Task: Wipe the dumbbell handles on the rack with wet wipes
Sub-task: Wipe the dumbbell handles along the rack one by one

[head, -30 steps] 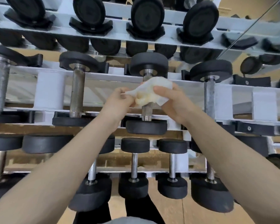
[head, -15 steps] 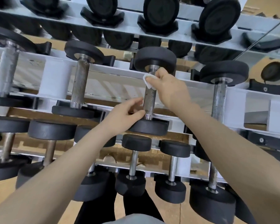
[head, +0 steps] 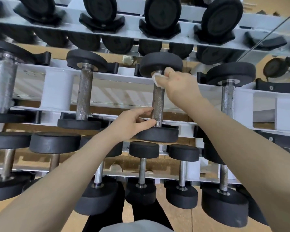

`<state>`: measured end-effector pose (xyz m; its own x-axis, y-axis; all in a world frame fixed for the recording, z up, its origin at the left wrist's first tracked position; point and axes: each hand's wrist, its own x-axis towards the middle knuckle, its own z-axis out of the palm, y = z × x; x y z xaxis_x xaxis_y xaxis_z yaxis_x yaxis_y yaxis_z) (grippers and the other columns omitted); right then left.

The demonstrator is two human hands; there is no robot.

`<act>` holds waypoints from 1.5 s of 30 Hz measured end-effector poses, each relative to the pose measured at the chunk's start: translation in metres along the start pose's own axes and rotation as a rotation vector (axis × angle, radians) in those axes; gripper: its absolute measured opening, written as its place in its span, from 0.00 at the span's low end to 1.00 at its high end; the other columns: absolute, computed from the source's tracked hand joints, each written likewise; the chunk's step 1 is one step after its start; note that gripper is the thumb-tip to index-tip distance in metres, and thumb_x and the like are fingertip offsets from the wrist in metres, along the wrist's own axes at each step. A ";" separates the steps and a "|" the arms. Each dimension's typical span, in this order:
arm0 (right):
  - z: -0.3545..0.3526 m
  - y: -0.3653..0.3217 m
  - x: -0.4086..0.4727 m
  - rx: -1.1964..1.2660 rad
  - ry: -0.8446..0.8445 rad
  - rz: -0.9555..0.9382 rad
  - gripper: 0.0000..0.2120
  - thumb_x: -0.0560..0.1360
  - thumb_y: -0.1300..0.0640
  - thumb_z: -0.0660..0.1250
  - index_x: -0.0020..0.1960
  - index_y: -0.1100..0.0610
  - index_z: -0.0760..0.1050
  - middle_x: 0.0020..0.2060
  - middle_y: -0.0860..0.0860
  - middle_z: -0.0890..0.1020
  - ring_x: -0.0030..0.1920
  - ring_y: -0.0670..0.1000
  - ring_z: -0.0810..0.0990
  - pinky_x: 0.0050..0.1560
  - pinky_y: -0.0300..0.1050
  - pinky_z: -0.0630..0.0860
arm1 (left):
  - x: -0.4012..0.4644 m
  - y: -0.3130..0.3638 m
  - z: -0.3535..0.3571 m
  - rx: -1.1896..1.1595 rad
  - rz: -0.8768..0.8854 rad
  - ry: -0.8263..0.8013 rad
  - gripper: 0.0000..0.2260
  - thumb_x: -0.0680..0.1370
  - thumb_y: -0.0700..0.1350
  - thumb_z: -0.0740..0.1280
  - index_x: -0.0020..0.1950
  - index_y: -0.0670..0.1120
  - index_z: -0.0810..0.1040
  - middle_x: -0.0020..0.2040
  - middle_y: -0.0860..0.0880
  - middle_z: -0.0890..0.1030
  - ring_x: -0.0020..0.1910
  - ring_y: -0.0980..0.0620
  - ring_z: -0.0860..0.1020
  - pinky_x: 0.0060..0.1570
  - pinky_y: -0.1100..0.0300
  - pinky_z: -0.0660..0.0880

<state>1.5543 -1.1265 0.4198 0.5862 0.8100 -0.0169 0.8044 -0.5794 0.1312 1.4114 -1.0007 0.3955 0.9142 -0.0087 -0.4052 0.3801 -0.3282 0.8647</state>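
A dumbbell with black rubber heads and a knurled steel handle [head: 158, 101] lies on the middle shelf of the white rack [head: 57, 91]. My right hand [head: 179, 86] grips a white wet wipe [head: 156, 79] around the far end of that handle, just under the far head. My left hand [head: 132, 123] pinches the near end of the same handle with thumb and fingertips, above the near head [head: 157, 134]. Most of the wipe is hidden inside my right hand.
Other dumbbells sit on the same shelf: one to the left [head: 84, 96], one to the right [head: 227, 97], a thick one at the far left [head: 4, 84]. Smaller dumbbells [head: 142, 171] fill the lower shelf, and more black heads [head: 162, 14] line the top shelf.
A second ago both hands held the bunched wipe over the handle's middle. My right hand has since carried it up to the far end, and my left hand dropped to the near end.
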 end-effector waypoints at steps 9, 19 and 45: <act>0.000 -0.008 -0.048 0.207 -0.192 -0.218 0.16 0.78 0.58 0.54 0.62 0.53 0.73 0.42 0.57 0.77 0.36 0.59 0.78 0.29 0.46 0.67 | 0.001 0.002 0.000 0.017 0.019 0.014 0.16 0.75 0.48 0.68 0.60 0.62 0.71 0.58 0.59 0.77 0.54 0.58 0.77 0.62 0.56 0.72; 0.016 0.013 -0.005 0.217 -0.051 0.105 0.23 0.79 0.61 0.54 0.72 0.45 0.62 0.50 0.58 0.74 0.46 0.62 0.76 0.40 0.50 0.68 | 0.002 -0.005 0.007 -0.067 -0.038 0.068 0.26 0.74 0.47 0.67 0.72 0.48 0.65 0.53 0.63 0.75 0.44 0.59 0.75 0.50 0.63 0.72; 0.005 0.002 -0.051 0.198 -0.208 -0.491 0.22 0.71 0.65 0.69 0.62 0.48 0.76 0.37 0.56 0.78 0.32 0.56 0.79 0.23 0.36 0.55 | -0.005 0.001 0.012 -0.159 0.034 0.110 0.37 0.75 0.45 0.67 0.75 0.58 0.47 0.54 0.59 0.80 0.42 0.68 0.76 0.57 0.64 0.69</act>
<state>1.5264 -1.1693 0.4156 0.1292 0.9654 -0.2266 0.9784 -0.1613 -0.1291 1.4054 -1.0126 0.3950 0.9333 0.0885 -0.3479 0.3584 -0.1757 0.9169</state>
